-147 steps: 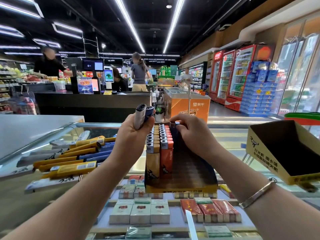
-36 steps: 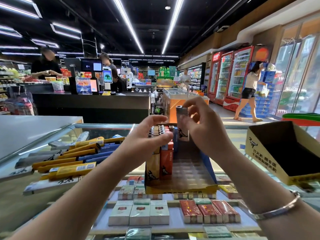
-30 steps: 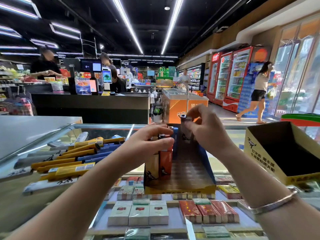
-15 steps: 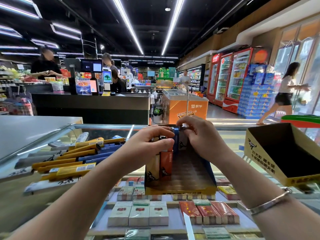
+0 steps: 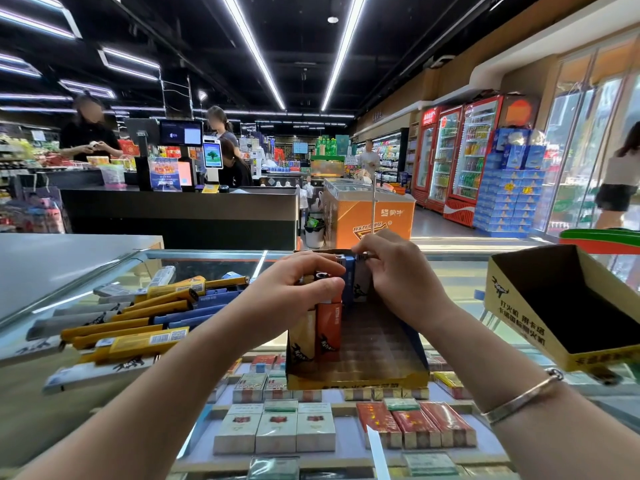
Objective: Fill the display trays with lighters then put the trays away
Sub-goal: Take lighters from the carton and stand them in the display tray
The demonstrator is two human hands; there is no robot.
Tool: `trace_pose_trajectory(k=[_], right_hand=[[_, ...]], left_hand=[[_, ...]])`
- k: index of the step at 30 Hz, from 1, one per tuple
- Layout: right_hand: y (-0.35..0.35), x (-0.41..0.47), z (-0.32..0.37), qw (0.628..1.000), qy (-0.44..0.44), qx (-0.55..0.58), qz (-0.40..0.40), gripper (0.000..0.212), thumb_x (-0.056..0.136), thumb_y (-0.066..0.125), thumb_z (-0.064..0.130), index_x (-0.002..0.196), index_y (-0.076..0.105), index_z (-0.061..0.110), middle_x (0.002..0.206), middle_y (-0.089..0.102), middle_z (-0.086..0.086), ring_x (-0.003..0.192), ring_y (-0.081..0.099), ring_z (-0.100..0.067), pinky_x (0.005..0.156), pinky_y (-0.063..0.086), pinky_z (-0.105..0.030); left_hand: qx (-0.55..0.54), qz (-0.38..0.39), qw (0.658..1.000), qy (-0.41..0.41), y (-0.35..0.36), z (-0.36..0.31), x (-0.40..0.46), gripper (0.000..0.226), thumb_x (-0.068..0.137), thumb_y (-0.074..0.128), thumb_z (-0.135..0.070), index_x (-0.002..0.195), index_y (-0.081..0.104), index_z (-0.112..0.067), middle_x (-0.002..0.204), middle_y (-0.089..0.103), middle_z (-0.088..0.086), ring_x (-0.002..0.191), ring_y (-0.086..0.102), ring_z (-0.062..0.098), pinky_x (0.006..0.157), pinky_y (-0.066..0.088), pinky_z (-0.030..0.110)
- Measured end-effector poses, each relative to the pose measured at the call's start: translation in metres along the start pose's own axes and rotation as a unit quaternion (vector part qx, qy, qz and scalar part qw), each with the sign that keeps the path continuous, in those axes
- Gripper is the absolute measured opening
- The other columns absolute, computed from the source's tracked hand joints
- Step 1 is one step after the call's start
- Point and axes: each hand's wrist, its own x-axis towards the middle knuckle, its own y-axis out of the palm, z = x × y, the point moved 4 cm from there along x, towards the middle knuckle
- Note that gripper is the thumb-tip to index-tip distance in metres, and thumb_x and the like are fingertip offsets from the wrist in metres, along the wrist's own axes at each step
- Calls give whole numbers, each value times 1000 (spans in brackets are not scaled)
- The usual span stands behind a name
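Step in hand: filling the display tray (image 5: 360,375), which sits on the glass counter (image 5: 450,271) straight ahead.

Right hand (image 5: 401,282) is curled at the tray's back edge, fingertips pinching the top of a grey lighter (image 5: 362,284) and seating it in the third column, just beside a blue one. Left hand (image 5: 294,292) is cupped over the tops of the lighters already standing in the two left columns (yellow, then orange), fingers bent round them, looks like bracing the rows so they don't tip. Can't tell whether it also holds a spare.

Progress, my read: early. Two columns look full or near it, third barely begun; most of the tray floor is bare.

Loose stock (image 5: 138,317) lies in a pile on the counter to the left: yellow, blue, grey pieces. A second tray (image 5: 554,341), empty, sits at the right edge of the counter. Cigarette packs (image 5: 277,431) are under the glass below.

Next move, as I judge it: let go of the grey one once it's upright, reach left to the pile, take more, keep colour per column. Keep the left hand on the rows or the upright ones may domino.
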Motion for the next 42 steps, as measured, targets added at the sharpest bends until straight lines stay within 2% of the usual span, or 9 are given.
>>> trace_pose_trajectory(k=[3,8,12,20,27,32,37,39,42], right_hand=[[0,0,0,1000,1,-5,1,20,84,55,-4,99,65,4,99,63,-12,85,59,-27,72,53,-39],[3,2,-4,999,12,-24,-21,17,86,55,-2,100,63,5,97,66,-10,89,60,-24,73,50,-30],[7,4,-5,996,1,-79,-45,19,85,56,-3,100,65,2,105,61,-9,100,49,-23,78,37,-23],[6,4,-8,996,-13,-79,-45,15,84,57,-2,92,66,6,96,65,-7,96,50,-24,77,31,-28],[4,6,-2,998,-37,-37,-19,6,81,61,-1,80,62,5,83,63,-8,85,52,-24,71,39,-29],[7,8,0,999,-38,-33,-5,7,84,56,-1,80,59,4,84,61,-9,77,54,-23,66,42,-30],[4,7,2,999,-43,-4,-11,11,84,54,-5,77,57,3,80,58,-10,67,53,-24,58,41,-31],[3,6,1,999,-43,7,-12,12,84,54,-7,82,60,3,83,61,-11,71,56,-24,61,45,-33],[3,5,-1,999,-31,19,-19,24,84,52,-10,103,61,3,102,65,-12,85,62,-26,72,52,-38]], left_hand=[[-4,0,1000,-3,0,0,-1,12,86,59,-26,96,65,-30,117,54,-14,104,54,4,78,51,20],[1,0,1000,-2,0,-2,-2,11,86,58,-27,95,63,-33,114,52,-20,102,53,2,69,51,14],[-8,-2,1000,-9,1,-3,-2,11,87,58,-26,95,62,-32,110,51,-23,97,54,0,64,50,9],[-6,-2,1000,-6,1,-3,-2,11,87,58,-26,95,63,-32,111,53,-22,97,55,-3,65,49,8],[-30,-8,999,-13,0,-1,-2,13,85,59,-25,96,66,-27,113,54,-17,98,56,1,66,50,11],[-49,-4,999,-15,1,-1,-2,13,84,60,-23,96,66,-25,111,55,-16,87,57,-13,62,48,9],[-44,-6,999,-17,0,0,-2,14,84,60,-25,96,66,-26,114,55,-17,96,58,-1,65,49,10],[-44,-7,999,-18,0,0,-2,14,84,60,-25,96,66,-26,114,54,-17,97,57,2,64,49,10],[-44,-3,999,-19,1,0,-2,14,84,60,-25,96,66,-26,113,54,-17,93,58,-2,63,48,10]])
